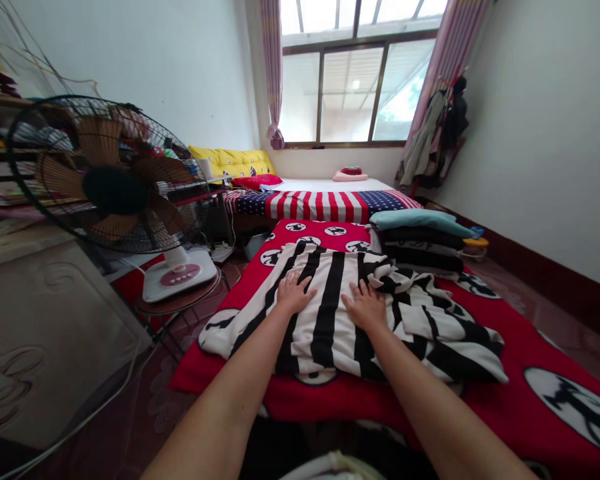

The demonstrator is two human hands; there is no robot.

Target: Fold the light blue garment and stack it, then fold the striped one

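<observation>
A black-and-white striped blanket (330,313) lies partly folded on a red bedsheet (430,393) with round black-and-white prints. My left hand (294,292) rests flat on the blanket's left half, fingers spread. About a hand's width to its right, my right hand (365,306) also presses flat on the cloth with fingers apart. The blanket's right part is bunched and rumpled toward the bed's right side. Neither hand holds anything.
A standing fan (111,183) sits on a small round stool at the left beside a cabinet (40,333). Folded bedding and a teal pillow (420,233) are stacked at the bed's far right. A second bed with a stars-and-stripes cover (325,200) stands under the window.
</observation>
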